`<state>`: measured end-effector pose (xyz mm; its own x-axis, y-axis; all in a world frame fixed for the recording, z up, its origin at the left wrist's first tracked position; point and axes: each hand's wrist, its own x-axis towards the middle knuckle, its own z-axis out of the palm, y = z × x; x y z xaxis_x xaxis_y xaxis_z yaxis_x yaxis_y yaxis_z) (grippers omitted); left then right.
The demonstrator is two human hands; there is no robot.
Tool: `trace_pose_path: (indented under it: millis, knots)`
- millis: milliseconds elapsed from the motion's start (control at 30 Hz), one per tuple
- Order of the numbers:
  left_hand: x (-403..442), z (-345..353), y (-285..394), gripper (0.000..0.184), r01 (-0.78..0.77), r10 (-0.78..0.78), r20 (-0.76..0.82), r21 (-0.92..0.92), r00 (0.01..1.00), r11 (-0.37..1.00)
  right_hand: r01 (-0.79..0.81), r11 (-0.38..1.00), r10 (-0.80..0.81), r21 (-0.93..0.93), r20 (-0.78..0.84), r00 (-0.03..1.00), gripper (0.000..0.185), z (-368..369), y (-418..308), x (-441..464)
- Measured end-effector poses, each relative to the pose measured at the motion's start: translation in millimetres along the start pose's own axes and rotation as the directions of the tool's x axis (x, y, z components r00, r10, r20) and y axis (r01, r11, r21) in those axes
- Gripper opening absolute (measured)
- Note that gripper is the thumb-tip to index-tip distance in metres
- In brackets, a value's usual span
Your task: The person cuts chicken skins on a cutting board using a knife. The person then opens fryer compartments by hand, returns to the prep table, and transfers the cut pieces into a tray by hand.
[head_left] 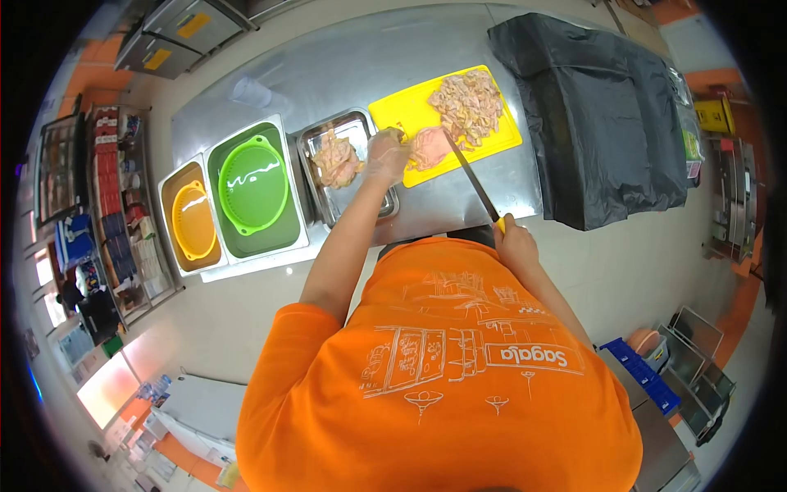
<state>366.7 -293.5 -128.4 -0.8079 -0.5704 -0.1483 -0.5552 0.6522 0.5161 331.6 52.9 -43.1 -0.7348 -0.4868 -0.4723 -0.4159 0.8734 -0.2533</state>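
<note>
A yellow cutting board (393,111) lies on the steel table, with a heap of cut raw meat (466,105) on its far right part. A flatter piece of raw meat (429,148) rests nearer the board's left side. My left hand (388,155), in a clear glove, is at the board's left edge beside that piece; its fingers are bent, and what they hold, if anything, is hidden. My right hand (516,244) grips the yellow handle of a long knife (477,182), whose blade reaches over the board to the flat piece. More raw meat (336,158) sits in a steel tray (361,121).
Left of the tray stand two deep steel containers, one with a green basket (253,184), one with an orange basket (193,220), both in liquid. Black plastic sheeting (602,123) covers something at the table's right. A clear cup (251,92) is near the back.
</note>
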Motion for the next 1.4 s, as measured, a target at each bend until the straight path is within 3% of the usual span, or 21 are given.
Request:
trace_pose_path:
  millis: [67,167,267,367,467,567,667,767,867,967,1067,1167,1300,1400]
  knots:
    - [14.0,4.9,11.1,0.038,0.043,-0.078,0.203,0.171,0.976,0.984,0.027,1.0,-0.027,0.004,-0.017,0.999,0.037,3.6,0.2,-1.2]
    - [20.2,12.1,21.1,0.04,0.106,-0.153,0.153,0.276,0.976,0.955,0.047,0.999,-0.047,0.001,-0.054,0.997,0.034,22.2,8.6,2.0]
    - [36.6,20.4,6.6,0.045,0.067,-0.127,0.215,0.264,0.968,0.962,0.025,1.0,-0.025,-0.008,-0.036,0.999,0.035,25.7,12.9,2.7]
    - [40.8,0.7,-4.8,0.04,0.127,-0.12,0.276,-0.008,0.954,0.992,-0.004,1.0,0.004,0.0,-0.006,1.0,0.035,26.0,12.4,0.1]
    - [50.6,-18.7,-9.5,0.033,0.375,-0.235,0.416,-0.296,0.879,0.879,-0.014,1.0,0.014,0.011,-0.003,1.0,0.036,30.9,17.4,-0.1]
    - [66.5,-6.3,-23.9,0.032,0.185,-0.168,0.18,-0.08,0.969,0.979,-0.02,1.0,0.02,0.007,0.005,1.0,0.037,29.3,16.1,-0.8]
    - [66.9,-10.5,-14.4,0.034,0.106,-0.136,0.145,0.198,0.98,0.974,-0.014,1.0,0.014,0.013,0.006,1.0,0.037,28.7,18.0,-2.5]
    - [61.3,-10.4,-13.0,0.035,0.095,-0.125,0.151,0.189,0.981,0.977,-0.002,1.0,0.001,0.024,0.016,1.0,0.037,22.9,17.9,-4.4]
    - [54.5,-6.8,-15.4,0.033,0.174,-0.17,0.041,-0.1,0.985,0.98,0.007,0.999,-0.008,0.053,0.023,1.0,0.036,8.3,10.1,-7.2]
    - [31.7,-15.5,1.9,0.028,0.052,-0.044,-0.202,0.034,0.978,0.998,0.045,0.996,-0.045,0.072,-0.001,0.999,0.034,-2.6,-2.4,-2.7]
    - [26.3,-4.6,6.1,0.025,0.014,-0.014,0.006,-0.054,1.0,0.998,0.097,0.994,-0.096,0.049,-0.019,0.995,0.033,-6.1,-12.8,14.4]
    - [22.6,38.9,-10.7,0.034,-0.315,0.314,0.031,0.113,0.949,0.942,0.089,0.996,-0.089,0.016,-0.025,0.996,0.032,-1.3,-16.0,34.3]
    - [8.3,34.8,-4.2,0.039,-0.301,0.317,-0.174,0.113,0.932,0.947,0.05,0.998,-0.051,-0.021,-0.036,0.998,0.033,2.5,-22.5,51.7]
    - [-1.4,23.2,10.4,0.046,-0.218,0.224,-0.212,0.054,0.951,0.975,0.041,0.999,-0.04,0.014,-0.036,0.999,0.034,4.9,-40.9,51.7]
